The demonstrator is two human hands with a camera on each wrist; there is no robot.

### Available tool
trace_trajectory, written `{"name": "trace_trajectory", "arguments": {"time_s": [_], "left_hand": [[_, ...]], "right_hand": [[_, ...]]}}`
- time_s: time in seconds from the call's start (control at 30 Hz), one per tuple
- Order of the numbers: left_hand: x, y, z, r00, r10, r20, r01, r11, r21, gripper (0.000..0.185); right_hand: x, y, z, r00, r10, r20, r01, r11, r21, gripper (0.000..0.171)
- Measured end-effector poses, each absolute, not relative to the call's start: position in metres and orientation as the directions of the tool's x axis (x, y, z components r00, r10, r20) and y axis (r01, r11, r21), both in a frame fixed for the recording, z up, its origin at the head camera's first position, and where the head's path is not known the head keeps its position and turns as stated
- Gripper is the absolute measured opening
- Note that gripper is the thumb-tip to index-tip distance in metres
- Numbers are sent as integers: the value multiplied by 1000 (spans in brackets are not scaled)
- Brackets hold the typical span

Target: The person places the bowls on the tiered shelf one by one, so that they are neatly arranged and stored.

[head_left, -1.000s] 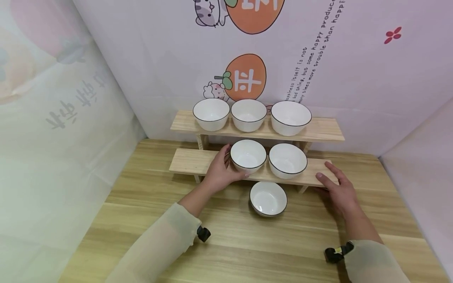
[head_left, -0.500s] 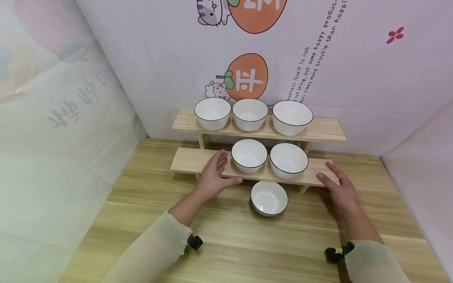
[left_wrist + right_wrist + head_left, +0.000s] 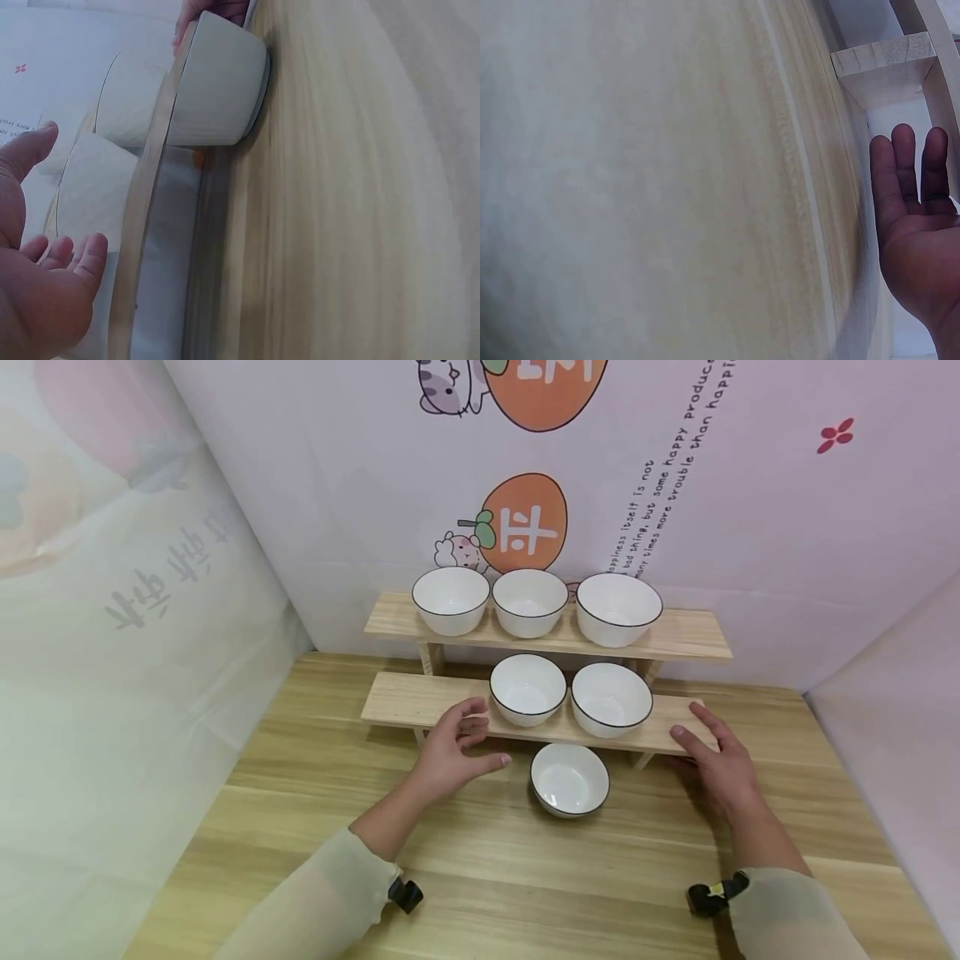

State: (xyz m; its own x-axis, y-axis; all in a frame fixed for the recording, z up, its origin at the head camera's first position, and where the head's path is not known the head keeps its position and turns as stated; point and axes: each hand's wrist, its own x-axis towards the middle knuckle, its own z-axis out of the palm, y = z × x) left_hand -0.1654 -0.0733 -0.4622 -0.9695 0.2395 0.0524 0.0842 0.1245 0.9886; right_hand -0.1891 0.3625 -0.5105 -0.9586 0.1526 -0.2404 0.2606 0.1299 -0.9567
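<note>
In the head view my left hand (image 3: 444, 757) hovers near the lower shelf's front edge, fingers loosely bent and holding nothing. Just right of it, a white bowl (image 3: 528, 691) with a dark rim sits on the lower wooden shelf (image 3: 405, 700), with another white bowl (image 3: 611, 700) close beside it. My right hand (image 3: 723, 772) grips that shelf's right end, thumb on top. Its other fingers (image 3: 905, 161) reach below the board in the right wrist view. On the table, in front of the shelf, stands a third bowl (image 3: 570, 781).
Three more white bowls, left (image 3: 451, 602), middle (image 3: 530, 603) and right (image 3: 619, 610), stand in a row on the upper shelf (image 3: 693, 635). A printed backdrop (image 3: 337, 485) rises behind. The wood-grain table (image 3: 525, 893) extends in front.
My left hand has let go of the left bowl on the lower shelf and drawn back toward the front left. The bowls and my right hand stay in place.
</note>
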Motion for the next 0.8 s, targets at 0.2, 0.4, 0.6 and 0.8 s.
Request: {"name": "trace_trajectory", "arguments": {"time_s": [0.2,0.4,0.6,0.8], "left_hand": [[-156,-68,-470,-949,314,40,71,90,993,86],[-151,-62,-479,-938,346,28,65,96,993,83],[-149,-55,-491,-931,364,40,93,130,987,79],[-146,-47,-498,-924,380,34,103,161,982,87]], "right_hand": [[-189,363,-511,-957,155,-244,265,133,-955,78],[-189,363,-512,-960,146,-238,258,134,-957,78],[-190,362,-511,-960,138,-242,253,64,-965,80],[-190,362,-511,-961,135,-242,252,64,-966,80]]}}
